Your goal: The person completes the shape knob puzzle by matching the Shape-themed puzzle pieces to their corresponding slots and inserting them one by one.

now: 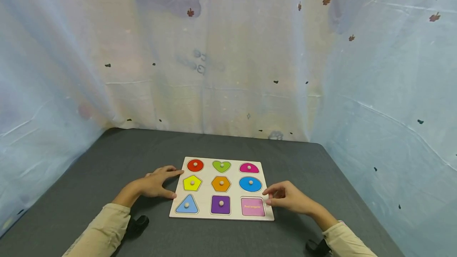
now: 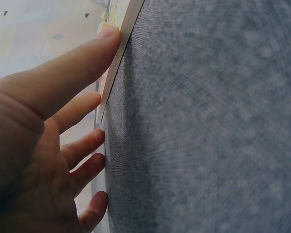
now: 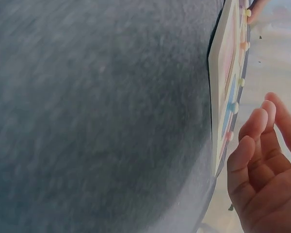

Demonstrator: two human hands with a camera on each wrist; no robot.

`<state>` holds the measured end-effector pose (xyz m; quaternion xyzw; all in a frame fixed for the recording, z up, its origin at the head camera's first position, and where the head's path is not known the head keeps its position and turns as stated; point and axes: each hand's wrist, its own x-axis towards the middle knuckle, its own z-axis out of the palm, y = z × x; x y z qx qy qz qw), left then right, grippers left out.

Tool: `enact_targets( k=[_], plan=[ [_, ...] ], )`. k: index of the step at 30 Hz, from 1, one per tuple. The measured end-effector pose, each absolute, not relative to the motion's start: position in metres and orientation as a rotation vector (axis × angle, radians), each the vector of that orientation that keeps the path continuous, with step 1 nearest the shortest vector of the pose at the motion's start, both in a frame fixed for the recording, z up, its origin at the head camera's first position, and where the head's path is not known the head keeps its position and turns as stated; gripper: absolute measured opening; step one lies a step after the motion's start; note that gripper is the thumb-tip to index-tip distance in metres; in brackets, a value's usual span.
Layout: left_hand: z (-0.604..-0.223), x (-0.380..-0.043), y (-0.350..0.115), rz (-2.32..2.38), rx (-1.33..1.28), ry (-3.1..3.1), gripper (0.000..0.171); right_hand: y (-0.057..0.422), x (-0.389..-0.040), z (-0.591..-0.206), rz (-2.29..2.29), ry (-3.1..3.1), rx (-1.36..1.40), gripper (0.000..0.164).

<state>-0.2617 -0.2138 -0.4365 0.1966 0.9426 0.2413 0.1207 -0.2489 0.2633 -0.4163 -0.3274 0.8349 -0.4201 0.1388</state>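
A pale wooden shape-puzzle board [image 1: 235, 171] lies flat on the grey table. My left hand [image 1: 157, 183] is at its left edge, thumb and forefinger spread with their tips at the rim. In the left wrist view the thumb [image 2: 82, 60] overlaps the board's edge. By the right edge, my right hand [image 1: 290, 199] has loosely bent fingers beside the pink recess [image 1: 253, 207], which is marked "Rectangular" and has no knobbed piece. No held piece shows in the right wrist view. Nearest above that recess is the blue oval [image 1: 250, 184]; the purple square [image 1: 220, 204] lies left of it.
Other knobbed pieces sit in the board: a red circle [image 1: 195, 165], green heart [image 1: 221, 166], magenta half-circle [image 1: 249, 168], yellow pentagon [image 1: 192, 183], orange hexagon [image 1: 221, 184] and blue triangle [image 1: 187, 204]. Pale patterned curtains [image 1: 232, 50] hang behind and beside the table [image 1: 200, 237].
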Motion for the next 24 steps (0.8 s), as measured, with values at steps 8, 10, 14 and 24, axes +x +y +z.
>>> enact_targets(
  k=[8,10,14,24],
  plan=[
    [-0.436,-0.262,-0.213,0.702,0.562,2.758,0.088,0.28,-0.246,-0.414,-1.224,2.427,-0.917,0.028],
    [-0.436,-0.262,-0.213,0.698,0.56,2.764,0.088,0.285,-0.245,-0.413,-1.219,2.435,-0.913,0.028],
    [-0.435,-0.26,-0.213,0.698,0.557,2.766,0.087,0.295,-0.243,-0.412,-1.218,2.456,-0.92,0.029],
    [-0.435,-0.26,-0.214,0.713,0.579,2.744,0.088,0.324,-0.236,-0.414,-1.251,2.484,-0.903,0.03]
  ],
)
